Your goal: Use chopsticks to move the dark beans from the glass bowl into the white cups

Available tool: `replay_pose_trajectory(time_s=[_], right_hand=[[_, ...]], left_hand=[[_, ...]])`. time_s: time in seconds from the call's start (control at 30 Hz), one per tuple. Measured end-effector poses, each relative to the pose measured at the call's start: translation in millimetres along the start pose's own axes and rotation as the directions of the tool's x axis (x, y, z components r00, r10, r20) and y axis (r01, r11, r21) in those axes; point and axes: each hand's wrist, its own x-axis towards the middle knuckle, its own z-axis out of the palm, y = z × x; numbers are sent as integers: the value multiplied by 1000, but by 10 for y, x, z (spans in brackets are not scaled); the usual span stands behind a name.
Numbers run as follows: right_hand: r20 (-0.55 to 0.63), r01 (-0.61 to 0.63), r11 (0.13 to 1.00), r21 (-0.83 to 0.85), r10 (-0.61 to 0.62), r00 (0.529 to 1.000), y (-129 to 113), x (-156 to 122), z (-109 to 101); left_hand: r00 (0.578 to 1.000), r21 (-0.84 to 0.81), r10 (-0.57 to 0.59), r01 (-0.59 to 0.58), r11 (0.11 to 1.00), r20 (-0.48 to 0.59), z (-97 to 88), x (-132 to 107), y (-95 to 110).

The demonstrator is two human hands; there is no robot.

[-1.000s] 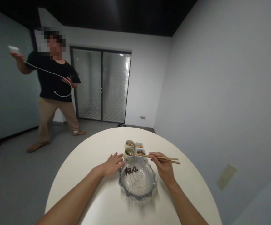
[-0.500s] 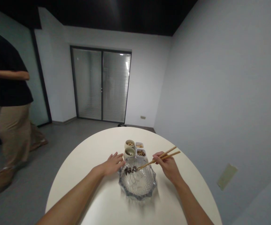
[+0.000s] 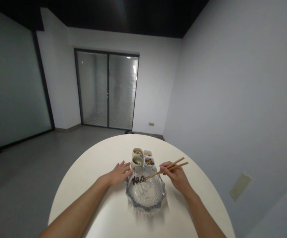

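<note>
A cut-glass bowl (image 3: 145,195) stands on the round white table (image 3: 103,218) in front of me. Dark bits of food (image 3: 138,179) lie along its far inner wall. My right hand (image 3: 175,177) is closed on a pair of wooden chopsticks (image 3: 167,168), and their tips reach down into the bowl beside the dark food. My left hand (image 3: 118,173) rests flat on the table with its fingers spread, touching the bowl's left rim. Just behind the bowl stand several small white cups (image 3: 143,157) with nuts or seeds in them.
The table's edge curves round close behind the cups. A grey wall (image 3: 232,99) runs close along the right. Across the grey floor (image 3: 21,172) are glass doors with blinds (image 3: 107,89) in the far wall. No other person is in sight.
The chopstick tips went from the small cups down into the bowl and stay by the dark food. The person in the black shirt walked off to the left and out of view.
</note>
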Motion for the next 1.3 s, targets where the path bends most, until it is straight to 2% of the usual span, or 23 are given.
replay_pose_trajectory(time_s=[0.4, 0.8, 1.3], right_hand=[[-32, 24, 1000, 1, -24, 999, -9, 0, -1], [10, -22, 998, 52, 21, 1000, -26, -2, 27], [-9, -50, 998, 38, 50, 999, -8, 1, 21]], left_hand=[[1000, 5, -8, 8, 1000, 5, -29, -32, 35], [1000, -2, -20, 20, 1000, 3, -31, -31, 56], [1000, 11, -14, 14, 1000, 4, -21, -22, 45]])
